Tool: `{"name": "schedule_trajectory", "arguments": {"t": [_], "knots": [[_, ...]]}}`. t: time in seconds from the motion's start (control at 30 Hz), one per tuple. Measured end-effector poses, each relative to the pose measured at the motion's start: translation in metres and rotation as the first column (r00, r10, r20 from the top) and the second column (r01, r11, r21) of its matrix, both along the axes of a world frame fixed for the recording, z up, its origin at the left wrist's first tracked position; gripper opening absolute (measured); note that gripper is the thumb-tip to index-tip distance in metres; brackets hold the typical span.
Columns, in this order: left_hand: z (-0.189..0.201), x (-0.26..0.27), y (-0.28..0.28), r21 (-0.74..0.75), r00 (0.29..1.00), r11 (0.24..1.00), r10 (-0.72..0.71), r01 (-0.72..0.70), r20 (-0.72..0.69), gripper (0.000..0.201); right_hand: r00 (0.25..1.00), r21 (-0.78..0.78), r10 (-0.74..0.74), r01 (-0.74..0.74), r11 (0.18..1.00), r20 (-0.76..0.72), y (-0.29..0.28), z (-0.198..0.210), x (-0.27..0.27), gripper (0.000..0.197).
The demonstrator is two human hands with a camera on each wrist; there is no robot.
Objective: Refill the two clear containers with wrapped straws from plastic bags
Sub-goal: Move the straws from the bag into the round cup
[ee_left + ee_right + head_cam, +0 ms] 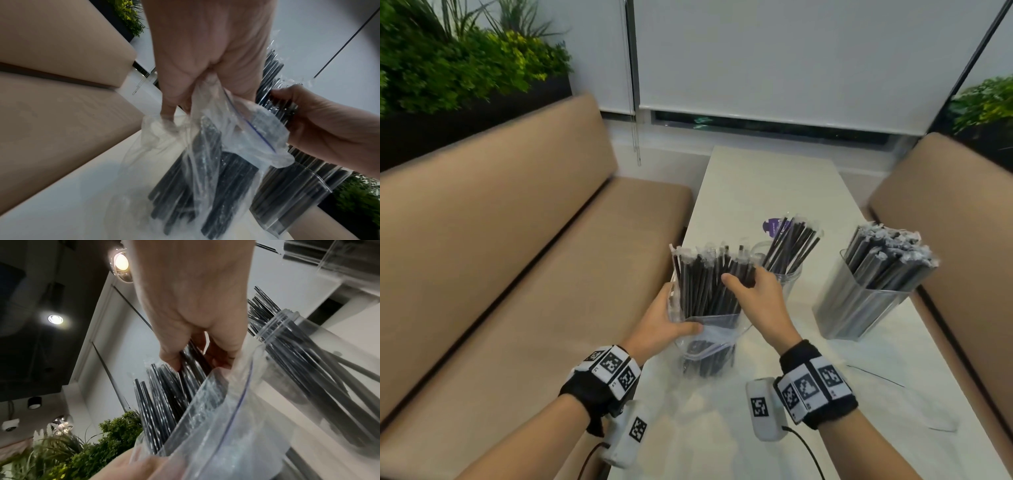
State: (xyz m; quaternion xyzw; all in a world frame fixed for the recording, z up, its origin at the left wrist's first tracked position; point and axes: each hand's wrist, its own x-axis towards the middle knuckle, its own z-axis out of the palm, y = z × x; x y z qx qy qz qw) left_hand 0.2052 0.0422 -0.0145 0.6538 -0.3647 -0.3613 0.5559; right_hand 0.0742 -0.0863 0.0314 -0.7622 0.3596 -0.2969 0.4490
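While the left hand [664, 325] fingers pinch the plastic bag [709, 339] mouth, the right hand [760, 301] fingers wrap a bundle of wrapped straws [709, 281] just above it.

Left hand [666, 322]: fingertips hidden behind the plastic bag [705, 337]. Right hand [758, 296]: fingers concealed behind the bundle of wrapped straws [710, 281]. Purple label [774, 224] on the table: partly covered, print illegible. Straw ends inside the bag are blurred in the left wrist view. Square container [337, 254] is cut off by the upper edge.
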Motion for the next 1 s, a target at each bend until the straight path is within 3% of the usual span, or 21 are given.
{"name": "schedule_trajectory", "arguments": {"t": [0.07,0.17,0.23,0.37,0.63,0.83,0.93,1.0], "knots": [[0.009,0.001,-0.001,0.062,0.998,0.996,-0.057,0.056,0.022,0.082,1.000,0.015,-0.010,0.009,1.000,0.019,-0.003,0.006,-0.002,0.040],[0.027,0.007,0.000,0.213,0.967,0.952,-0.242,0.221,0.078,0.103,0.994,0.051,-0.002,-0.003,0.999,0.106,-0.007,0.022,-0.005,0.019],[0.036,0.013,0.000,0.305,0.938,0.918,-0.309,0.252,0.157,0.111,0.989,0.067,-0.002,-0.008,0.998,0.151,-0.010,0.032,-0.007,0.018],[0.039,0.023,-0.008,0.318,0.936,0.941,-0.213,0.118,0.280,0.076,0.978,0.080,0.004,-0.021,0.997,0.208,-0.012,0.046,-0.008,0.037],[0.032,0.020,-0.029,0.108,0.985,0.994,0.000,-0.019,0.173,0.073,0.957,-0.031,0.004,0.005,1.000,0.289,-0.020,0.070,-0.011,0.026],[0.000,0.018,-0.030,0.114,0.982,0.992,0.035,-0.057,0.188,0.061,0.946,-0.156,0.089,-0.041,0.987,0.312,-0.009,0.089,-0.012,0.024],[-0.004,0.020,-0.026,0.109,0.977,0.992,0.045,-0.069,0.208,0.054,0.931,-0.121,0.111,-0.073,0.990,0.347,-0.011,0.093,-0.014,0.018],[-0.004,0.021,-0.023,0.102,0.977,0.992,0.049,-0.072,0.209,0.054,0.944,-0.021,0.083,-0.080,0.997,0.320,-0.013,0.086,-0.011,0.026]]}}
